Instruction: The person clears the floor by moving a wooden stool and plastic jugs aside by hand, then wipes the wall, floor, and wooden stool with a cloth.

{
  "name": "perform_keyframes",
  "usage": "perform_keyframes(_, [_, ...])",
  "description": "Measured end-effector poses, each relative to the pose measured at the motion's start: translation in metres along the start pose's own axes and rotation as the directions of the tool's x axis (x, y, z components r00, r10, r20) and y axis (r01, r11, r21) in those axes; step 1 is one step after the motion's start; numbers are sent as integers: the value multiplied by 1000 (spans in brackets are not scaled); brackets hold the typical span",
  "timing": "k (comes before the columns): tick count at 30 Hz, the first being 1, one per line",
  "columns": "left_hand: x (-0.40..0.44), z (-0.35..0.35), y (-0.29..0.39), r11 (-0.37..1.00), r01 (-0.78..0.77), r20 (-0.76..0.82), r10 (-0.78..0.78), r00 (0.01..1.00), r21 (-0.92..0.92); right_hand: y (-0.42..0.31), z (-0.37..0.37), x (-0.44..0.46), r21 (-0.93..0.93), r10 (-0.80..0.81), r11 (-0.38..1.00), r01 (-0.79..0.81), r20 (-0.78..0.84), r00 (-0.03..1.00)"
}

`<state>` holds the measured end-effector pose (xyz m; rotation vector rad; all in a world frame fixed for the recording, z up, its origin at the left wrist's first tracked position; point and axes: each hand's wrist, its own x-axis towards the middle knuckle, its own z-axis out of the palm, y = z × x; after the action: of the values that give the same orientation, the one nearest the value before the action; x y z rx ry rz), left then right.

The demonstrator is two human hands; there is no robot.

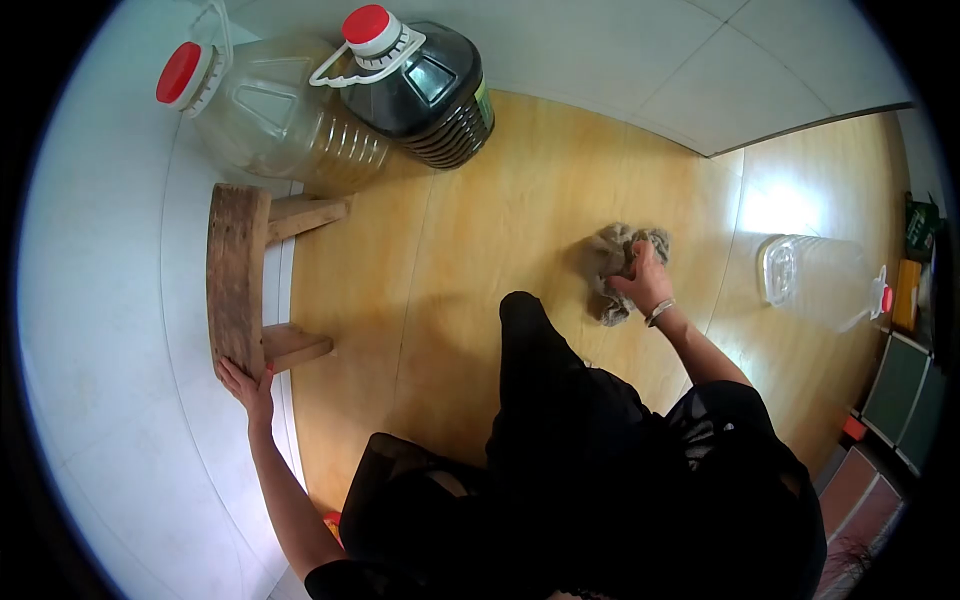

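Observation:
My left hand [248, 388] grips the lower end of a small wooden stool [238, 280], which lies tipped against the white wall at the left, its legs pointing right. On the yellowish floor, my right hand [645, 280] is closed on a crumpled grey-brown cloth [612, 255]. A bracelet circles my right wrist. The cloth touches the floor, and parts of it stick out around my fingers.
Above the stool are a large clear jug [270, 110] and a dark-filled jug [425, 90], both red-capped. An empty clear bottle [820, 280] lies at the right, near green boxes [895, 385]. A tiled wall [620, 60] borders the floor.

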<state>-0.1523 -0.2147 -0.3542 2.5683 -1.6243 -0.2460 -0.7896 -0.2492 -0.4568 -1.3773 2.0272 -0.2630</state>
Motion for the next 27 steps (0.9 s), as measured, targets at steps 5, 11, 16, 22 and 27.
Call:
perform_keyframes(5, [2,1,1,1000,19,-7,-19,1000,23,26,-31,0,-291,-118,948,132,65,991])
perform_keyframes(11, [1,0,1,1000,-29,-14,29,999,-2,-31,-128,-6,178,146,976,-125,-113,983])
perform_keyframes(16, [4,1,-4,998,-48,-26,49,998,35,-10,-96,66,-213,-64,977,-9,-334,940])
perform_keyframes(22, [2,-2,4,999,-24,-3,24,1000,21,-9,8,125,-1,-228,973,232,-183,956])
perform_keyframes(27, [0,-6,12,999,30,18,-29,999,-12,-13,12,144,-125,-188,979,159,-265,946])
